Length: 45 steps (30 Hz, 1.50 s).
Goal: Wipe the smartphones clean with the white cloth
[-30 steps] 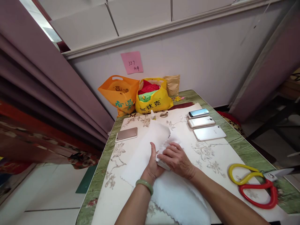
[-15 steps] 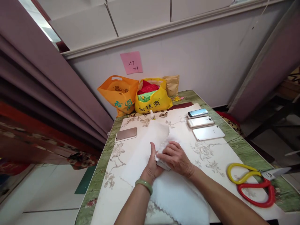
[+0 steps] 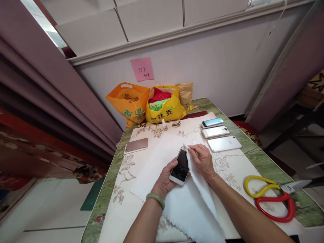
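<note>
My left hand (image 3: pixel 165 180), with a green bangle at the wrist, grips a white phone (image 3: pixel 180 166) with a dark screen, held face up over the table. My right hand (image 3: pixel 201 160) pinches a fold of the white cloth (image 3: pixel 177 206) beside the phone's right edge and lifts it clear of the screen. The cloth lies spread beneath both hands, with a zigzag edge near me.
A gold phone (image 3: pixel 136 145) lies at the left; three more phones (image 3: pixel 219 132) lie in a row at the right. Yellow and red scissors (image 3: pixel 272 199) sit near the right edge. Orange (image 3: pixel 129 103) and yellow (image 3: pixel 163 108) bags stand against the wall.
My right hand has drawn the cloth off to the right, uncovering the phone that was wrapped in it. My left hand now holds the phone tilted with its screen showing.
</note>
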Each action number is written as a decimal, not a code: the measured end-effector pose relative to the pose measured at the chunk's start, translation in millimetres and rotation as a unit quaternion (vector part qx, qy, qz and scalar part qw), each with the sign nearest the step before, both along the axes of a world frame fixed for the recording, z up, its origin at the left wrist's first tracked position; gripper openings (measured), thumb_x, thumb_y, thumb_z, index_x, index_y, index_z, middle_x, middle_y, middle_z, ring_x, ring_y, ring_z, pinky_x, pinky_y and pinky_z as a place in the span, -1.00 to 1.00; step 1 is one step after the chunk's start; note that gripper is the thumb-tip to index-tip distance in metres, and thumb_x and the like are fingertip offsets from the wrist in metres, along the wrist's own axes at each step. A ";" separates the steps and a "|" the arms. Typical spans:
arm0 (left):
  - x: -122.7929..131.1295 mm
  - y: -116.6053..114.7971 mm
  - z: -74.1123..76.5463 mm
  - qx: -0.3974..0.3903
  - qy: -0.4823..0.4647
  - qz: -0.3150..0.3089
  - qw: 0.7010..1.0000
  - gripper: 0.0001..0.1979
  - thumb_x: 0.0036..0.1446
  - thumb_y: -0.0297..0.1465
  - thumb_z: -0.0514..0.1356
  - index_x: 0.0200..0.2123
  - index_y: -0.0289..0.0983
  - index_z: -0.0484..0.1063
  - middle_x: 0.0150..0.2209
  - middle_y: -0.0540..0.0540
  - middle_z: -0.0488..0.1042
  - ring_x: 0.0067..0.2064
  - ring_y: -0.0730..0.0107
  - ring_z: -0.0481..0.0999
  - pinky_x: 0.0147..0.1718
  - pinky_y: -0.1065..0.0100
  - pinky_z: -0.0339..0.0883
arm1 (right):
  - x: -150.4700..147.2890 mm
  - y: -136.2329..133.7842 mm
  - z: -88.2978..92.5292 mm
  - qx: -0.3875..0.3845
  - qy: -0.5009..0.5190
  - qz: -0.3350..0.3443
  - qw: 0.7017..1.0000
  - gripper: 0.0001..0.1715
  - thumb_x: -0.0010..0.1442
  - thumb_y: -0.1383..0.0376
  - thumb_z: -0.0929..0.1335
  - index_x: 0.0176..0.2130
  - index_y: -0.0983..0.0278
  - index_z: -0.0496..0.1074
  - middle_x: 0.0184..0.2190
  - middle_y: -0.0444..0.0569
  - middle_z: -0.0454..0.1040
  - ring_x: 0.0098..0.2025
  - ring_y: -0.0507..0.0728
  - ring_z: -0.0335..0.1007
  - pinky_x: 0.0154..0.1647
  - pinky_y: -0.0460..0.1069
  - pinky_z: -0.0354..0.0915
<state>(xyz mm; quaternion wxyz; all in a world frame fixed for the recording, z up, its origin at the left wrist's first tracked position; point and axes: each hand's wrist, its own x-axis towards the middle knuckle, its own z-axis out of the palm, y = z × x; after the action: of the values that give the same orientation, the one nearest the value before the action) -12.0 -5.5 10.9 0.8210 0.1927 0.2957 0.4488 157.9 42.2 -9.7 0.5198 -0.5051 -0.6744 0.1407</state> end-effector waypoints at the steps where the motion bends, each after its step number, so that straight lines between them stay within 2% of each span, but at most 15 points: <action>1: 0.3 0.0 -0.2 0.000 -0.003 0.008 1.000 -0.61 0.16 -0.37 0.19 0.07 -0.27 0.42 -0.15 -0.16 0.57 -0.21 0.25 0.56 -0.07 0.13 0.41 | -0.5 -0.2 -0.8 -0.004 0.005 -0.005 1.000 -0.71 0.30 0.13 0.29 -0.18 0.19 0.55 -0.33 -0.05 0.49 -0.24 0.12 0.36 -0.14 0.04 0.22; 5: 1.7 -0.2 -0.3 -0.001 -0.004 0.057 0.998 -0.62 0.16 -0.39 0.18 0.06 -0.30 0.43 -0.14 -0.16 0.59 -0.16 0.24 0.57 -0.03 0.17 0.39 | -0.8 -0.4 -0.9 -0.013 0.014 -0.024 1.000 -0.70 0.29 0.09 0.30 -0.22 0.18 0.56 -0.33 -0.05 0.50 -0.23 0.13 0.36 -0.12 0.05 0.22; 9: 2.2 -0.4 0.5 -0.017 0.004 0.076 0.997 -0.60 0.15 -0.37 0.20 0.07 -0.32 0.42 -0.17 -0.18 0.60 -0.16 0.20 0.59 -0.04 0.17 0.40 | -0.4 -1.3 3.1 -0.003 0.018 -0.053 0.998 -0.74 0.22 0.06 0.36 -0.26 0.12 0.59 -0.24 -0.04 0.51 -0.14 0.17 0.37 0.01 0.12 0.18; 11: 2.3 -0.5 0.5 -0.026 0.008 0.089 0.996 -0.61 0.15 -0.36 0.21 0.04 -0.33 0.44 -0.16 -0.18 0.60 -0.18 0.22 0.59 -0.05 0.19 0.40 | -1.2 -1.8 3.8 -0.019 0.041 -0.043 0.998 -0.73 0.21 0.05 0.36 -0.26 0.12 0.60 -0.23 -0.03 0.52 -0.13 0.18 0.38 0.03 0.13 0.19; 14: 2.7 -0.6 -0.1 -0.029 0.014 0.111 0.993 -0.64 0.14 -0.35 0.22 0.01 -0.34 0.46 -0.17 -0.17 0.60 -0.22 0.27 0.59 -0.08 0.24 0.41 | -4.5 -2.9 0.9 -0.091 0.133 0.018 0.987 -0.66 0.22 0.03 0.34 -0.18 0.16 0.58 -0.25 -0.02 0.55 -0.20 0.15 0.42 -0.10 0.05 0.29; 18: 2.5 -0.2 -0.5 -0.024 0.020 0.140 0.990 -0.68 0.13 -0.35 0.23 -0.04 -0.33 0.49 -0.23 -0.14 0.61 -0.25 0.28 0.59 -0.11 0.26 0.42 | -9.9 -5.0 -3.4 -0.190 0.240 0.059 0.950 -0.53 0.15 -0.02 0.36 -0.13 0.26 0.54 -0.32 -0.03 0.55 -0.33 0.11 0.41 -0.28 -0.03 0.32; 22: 1.1 1.9 -0.4 -0.027 0.021 0.192 0.981 -0.80 0.08 -0.38 0.26 -0.22 -0.33 0.53 -0.28 -0.10 0.61 -0.28 0.34 0.58 -0.14 0.33 0.41 | -11.4 -8.8 1.0 -0.230 0.163 0.125 0.951 -0.59 0.17 -0.01 0.33 -0.40 0.28 0.48 -0.60 -0.18 0.34 -0.54 0.01 0.18 -0.49 -0.10 0.15; 25: 0.1 3.5 0.0 -0.030 0.013 0.215 0.976 -0.84 0.04 -0.38 0.27 -0.28 -0.32 0.53 -0.31 -0.07 0.61 -0.31 0.37 0.57 -0.18 0.35 0.41 | -11.5 -11.2 4.4 -0.238 0.084 0.164 0.954 -0.56 0.20 0.01 0.30 -0.54 0.26 0.34 -0.67 -0.23 0.16 -0.57 -0.02 0.04 -0.54 -0.11 0.02; 28: 0.1 3.8 1.1 -0.028 0.016 0.226 0.974 -0.81 0.03 -0.38 0.27 -0.26 -0.32 0.53 -0.31 -0.07 0.60 -0.32 0.38 0.56 -0.23 0.37 0.40 | -12.8 -11.1 2.6 -0.235 0.054 0.184 0.953 -0.58 0.18 0.03 0.30 -0.55 0.24 0.28 -0.65 -0.24 0.13 -0.57 -0.02 0.01 -0.54 -0.10 -0.02; 33: 1.8 1.4 1.4 -0.014 0.034 0.222 0.974 -0.78 0.02 -0.36 0.28 -0.25 -0.32 0.53 -0.33 -0.06 0.60 -0.32 0.37 0.54 -0.26 0.38 0.36 | -12.5 -7.5 -1.6 -0.263 0.078 0.210 0.938 -0.57 0.16 -0.01 0.30 -0.53 0.23 0.22 -0.63 -0.24 0.11 -0.55 -0.02 0.01 -0.53 -0.10 -0.01; 40: 1.3 -1.2 0.1 0.007 0.038 0.194 0.980 -0.76 0.05 -0.34 0.27 -0.21 -0.33 0.53 -0.30 -0.07 0.58 -0.31 0.36 0.53 -0.26 0.37 0.35 | -8.7 -8.6 8.1 -0.270 0.113 0.267 0.918 -0.57 0.16 -0.01 0.29 -0.51 0.23 0.18 -0.58 -0.22 0.10 -0.49 -0.01 0.00 -0.49 -0.10 0.03; 45: 2.8 0.8 0.9 -0.003 0.047 0.227 0.973 -0.81 0.02 -0.32 0.30 -0.30 -0.31 0.53 -0.39 -0.01 0.56 -0.37 0.42 0.51 -0.21 0.36 0.36 | -14.3 -10.8 3.8 -0.258 0.128 0.232 0.929 -0.54 0.16 0.03 0.31 -0.54 0.22 0.07 -0.59 -0.24 0.01 -0.51 -0.02 -0.06 -0.51 -0.10 -0.04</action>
<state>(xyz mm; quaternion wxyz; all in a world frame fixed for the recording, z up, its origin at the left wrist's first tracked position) -9.2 -4.8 11.7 0.6835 0.1390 0.3718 0.6126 143.7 31.4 -5.9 0.4065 -0.4291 -0.6408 0.4899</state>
